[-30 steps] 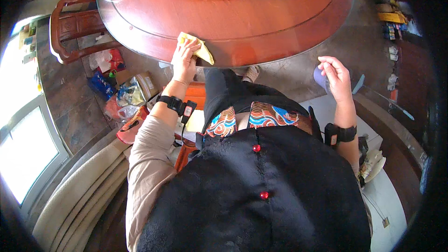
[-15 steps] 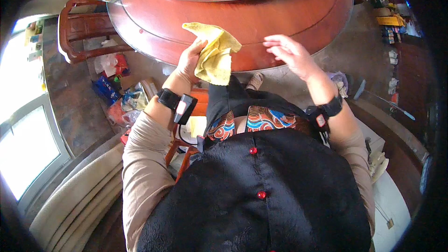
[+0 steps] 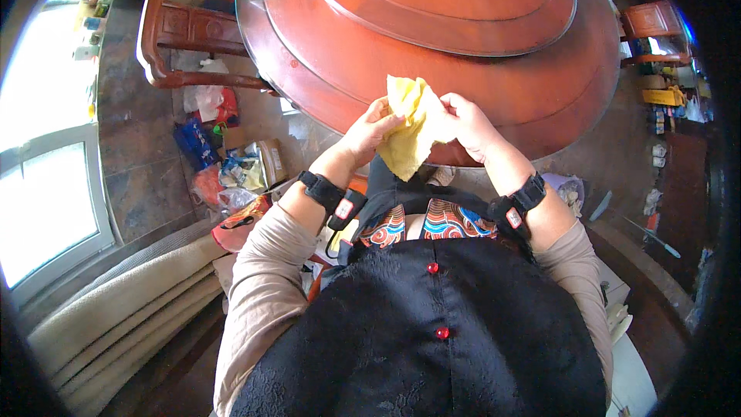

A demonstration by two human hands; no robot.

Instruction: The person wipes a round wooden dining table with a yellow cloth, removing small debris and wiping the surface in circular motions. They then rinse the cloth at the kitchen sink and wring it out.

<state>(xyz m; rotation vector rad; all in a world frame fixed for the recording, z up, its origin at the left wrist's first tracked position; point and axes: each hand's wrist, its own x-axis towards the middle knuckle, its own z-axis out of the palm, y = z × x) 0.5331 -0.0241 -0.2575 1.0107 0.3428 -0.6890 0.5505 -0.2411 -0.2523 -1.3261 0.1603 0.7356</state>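
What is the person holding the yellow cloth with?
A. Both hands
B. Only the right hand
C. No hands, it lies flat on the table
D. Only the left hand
A. The left hand and the right hand both grip the crumpled yellow cloth, held up in front of the edge of the round wooden table.

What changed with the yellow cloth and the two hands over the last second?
The left hand lifted the yellow cloth off the edge of the round wooden table and raised it in front of the body. The right hand, which was out to the side and empty, came in and took hold of the cloth too. Now both hands grip it. The table, the wooden chair and the floor clutter look unchanged.
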